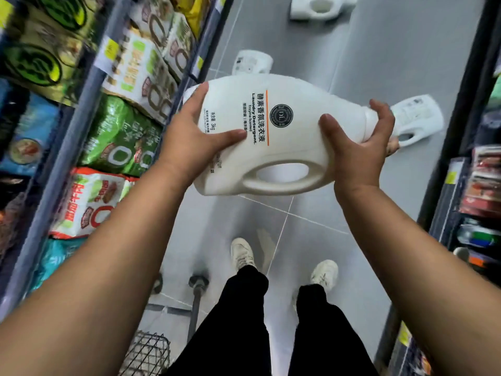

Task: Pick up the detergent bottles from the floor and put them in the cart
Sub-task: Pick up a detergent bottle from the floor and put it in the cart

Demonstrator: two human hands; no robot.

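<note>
I hold a large white laundry detergent bottle (273,131) sideways at chest height, label up and handle toward me. My left hand (192,139) grips its base end, thumb across the label. My right hand (357,147) grips the neck end, fingers curled round the cap. Three more white detergent bottles lie on the grey floor beyond: one (252,62) just behind the held bottle, one (417,118) to the right, one (321,6) at the top. A corner of the wire cart (147,354) shows at the bottom left, by my left leg.
Shelves of bagged goods (116,104) line the aisle on the left; a dark shelf with packaged items (479,185) lines the right. A cart wheel and post (198,289) stand by my feet. My shoes (242,253) are on the tiled floor.
</note>
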